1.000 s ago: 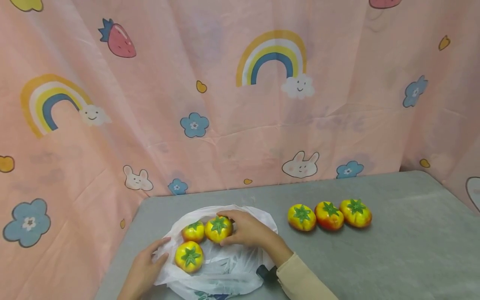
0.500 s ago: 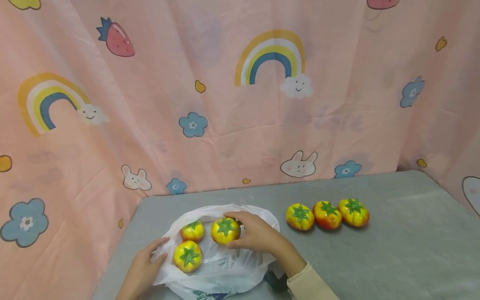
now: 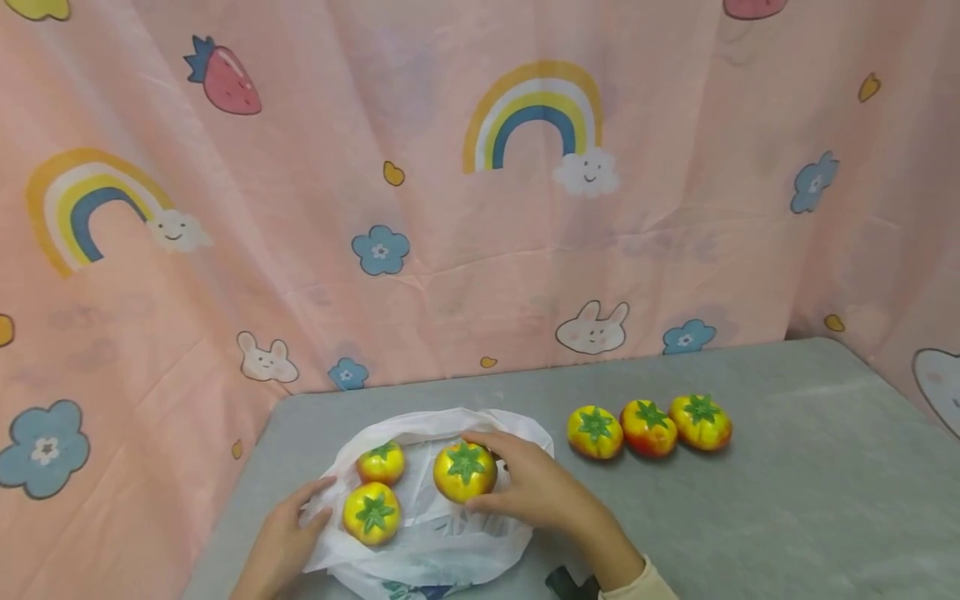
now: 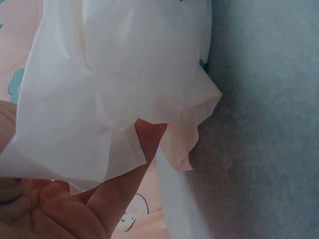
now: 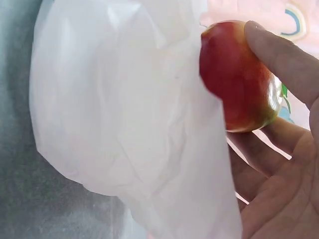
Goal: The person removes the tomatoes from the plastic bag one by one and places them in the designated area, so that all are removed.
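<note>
My right hand [image 3: 543,487] grips a yellow-red tomato [image 3: 464,472] with a green star-shaped top, thumb and fingers on its right side. In the right wrist view this tomato [image 5: 237,74] shows its red side, partly behind the white plastic. It is over the open white plastic bag [image 3: 450,546]. Two more tomatoes lie inside the bag: a rear one [image 3: 380,463] and a front one [image 3: 372,513]. My left hand [image 3: 281,533] holds the bag's left rim. In the left wrist view the plastic [image 4: 99,99] drapes over that hand, hiding the fingertips.
Three similar tomatoes stand in a row right of the bag: a left one [image 3: 595,432], a middle one [image 3: 648,429] and a right one [image 3: 701,422]. A dark object [image 3: 566,583] lies near my right forearm. A pink curtain [image 3: 450,317] hangs behind the grey table [image 3: 750,517].
My right hand has moved right and toward me with the tomato, away from the two others in the bag, and the tomato now looks larger. The left hand has stayed at the rim.
</note>
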A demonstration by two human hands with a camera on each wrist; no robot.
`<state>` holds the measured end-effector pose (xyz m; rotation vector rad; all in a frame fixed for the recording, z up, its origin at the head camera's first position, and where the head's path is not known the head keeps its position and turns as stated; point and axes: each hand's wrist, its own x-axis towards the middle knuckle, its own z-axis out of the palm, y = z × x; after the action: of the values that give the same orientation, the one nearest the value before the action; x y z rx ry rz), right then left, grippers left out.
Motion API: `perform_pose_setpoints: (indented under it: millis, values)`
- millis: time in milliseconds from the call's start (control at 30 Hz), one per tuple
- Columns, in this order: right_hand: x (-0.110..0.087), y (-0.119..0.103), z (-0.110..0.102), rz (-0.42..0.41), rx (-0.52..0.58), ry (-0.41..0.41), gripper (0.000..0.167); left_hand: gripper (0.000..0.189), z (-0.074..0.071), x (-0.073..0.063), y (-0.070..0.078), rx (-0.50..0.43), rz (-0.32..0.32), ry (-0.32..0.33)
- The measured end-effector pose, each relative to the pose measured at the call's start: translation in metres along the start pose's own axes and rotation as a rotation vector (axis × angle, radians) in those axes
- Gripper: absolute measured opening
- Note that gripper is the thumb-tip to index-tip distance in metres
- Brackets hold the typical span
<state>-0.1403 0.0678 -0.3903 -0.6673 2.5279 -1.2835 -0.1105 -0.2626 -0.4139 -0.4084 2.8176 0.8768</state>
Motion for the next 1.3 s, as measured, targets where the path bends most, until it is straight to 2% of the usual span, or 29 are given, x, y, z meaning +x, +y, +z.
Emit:
perform_pose_setpoints:
  millis: [567, 767, 1067, 1300]
  values:
    - [-0.039, -0.003, -0.005, 0.092, 0.006, 0.03, 0.077, 0.048, 0.001, 0.001, 0.001, -0.002, -0.018, -0.012]
    - [-0.05, 0.003, -0.006, 0.148, 0.094, 0.007, 0.076, 0.048, 0.002, 0.0, -0.002, 0.006, 0.002, -0.003]
    - [-0.06, 0.002, 0.0, 0.232, 0.12, 0.019, 0.073, 0.048, 0.0, -0.001, -0.007, 0.017, 0.012, 0.017]
    - [-0.067, 0.004, -0.004, 0.221, 0.095, 0.039, 0.076, 0.049, 0.002, 0.002, -0.003, -0.01, -0.02, 0.001]
